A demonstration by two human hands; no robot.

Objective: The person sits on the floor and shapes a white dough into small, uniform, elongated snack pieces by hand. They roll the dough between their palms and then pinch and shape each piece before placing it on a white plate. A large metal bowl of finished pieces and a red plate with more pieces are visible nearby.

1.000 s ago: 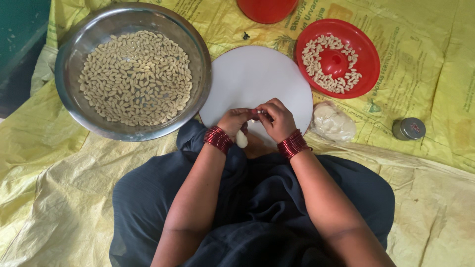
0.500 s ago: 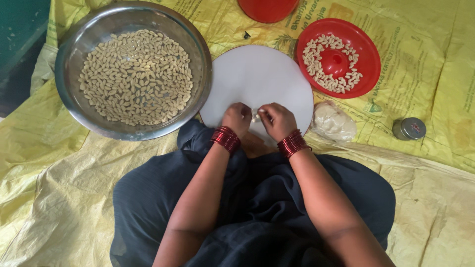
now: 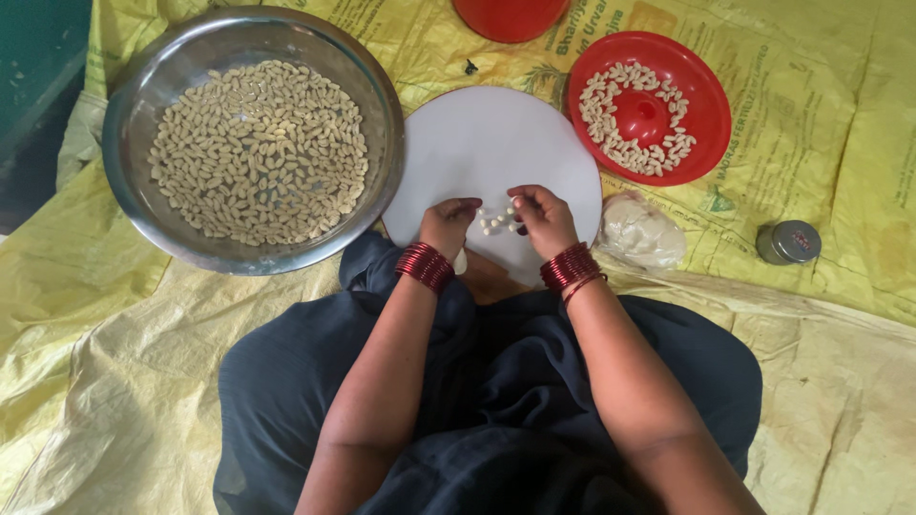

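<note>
Head view: I see the left hand (image 3: pixel 447 221) and right hand (image 3: pixel 544 217) curled over small white pieces (image 3: pixel 496 221) on the white board (image 3: pixel 487 143). I can't tell whether either hand pinches a piece; the fingertips hide that. The steel bowl (image 3: pixel 377 105) sits left, the red plate (image 3: pixel 708 95) right. A second red dish (image 3: pixel 510 14) is cut off at top.

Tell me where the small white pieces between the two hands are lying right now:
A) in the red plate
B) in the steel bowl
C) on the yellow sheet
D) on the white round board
D: the small white pieces lie on the white round board, between the left hand and the right hand.
</note>
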